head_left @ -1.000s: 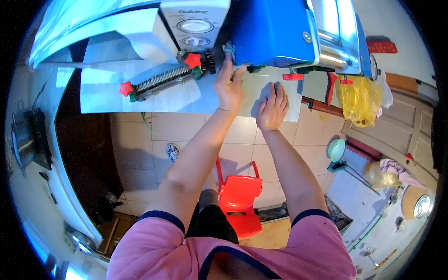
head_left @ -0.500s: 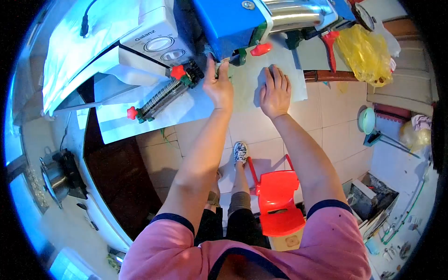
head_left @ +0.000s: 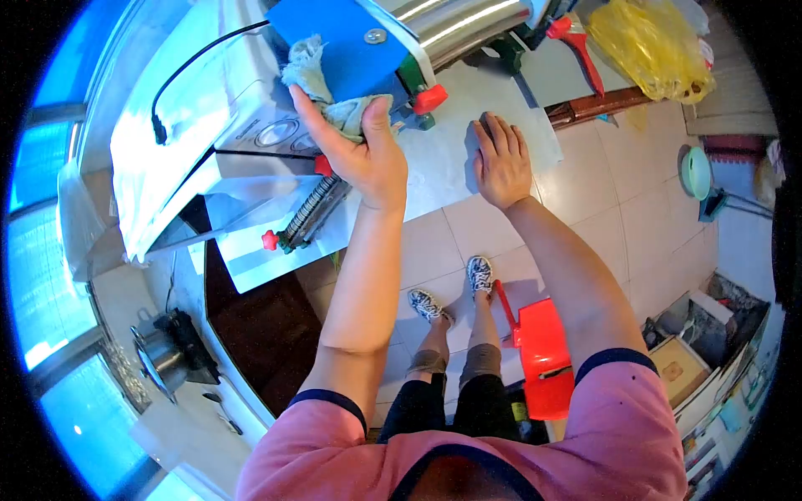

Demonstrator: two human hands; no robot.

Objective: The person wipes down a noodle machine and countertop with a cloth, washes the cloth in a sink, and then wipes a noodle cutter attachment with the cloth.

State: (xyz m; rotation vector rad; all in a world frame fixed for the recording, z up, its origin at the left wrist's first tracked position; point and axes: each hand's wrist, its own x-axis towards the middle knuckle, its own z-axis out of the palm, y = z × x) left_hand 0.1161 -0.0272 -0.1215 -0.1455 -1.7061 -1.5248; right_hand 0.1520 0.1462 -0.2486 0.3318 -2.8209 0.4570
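Bare right hand (head_left: pixel 503 167): flat on the smooth white tabletop (head_left: pixel 439 167), fingers slightly spread, seemingly bracing. Bare left hand (head_left: pixel 374 167): thumb and fingers holding a crumpled pale-green cloth (head_left: pixel 347 114), apparently bunched for grip, against a blue boxy housing (head_left: pixel 349 50). Beyond: shiny silver cylinder (head_left: pixel 472 32).

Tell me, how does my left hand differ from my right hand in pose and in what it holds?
Your left hand holds a pale cloth at the blue machine, while your right hand holds nothing. The left hand's thumb and index finger are spread, with cloth between them; the right hand lies palm down on the white worktop, fingers extended. Both are bare.
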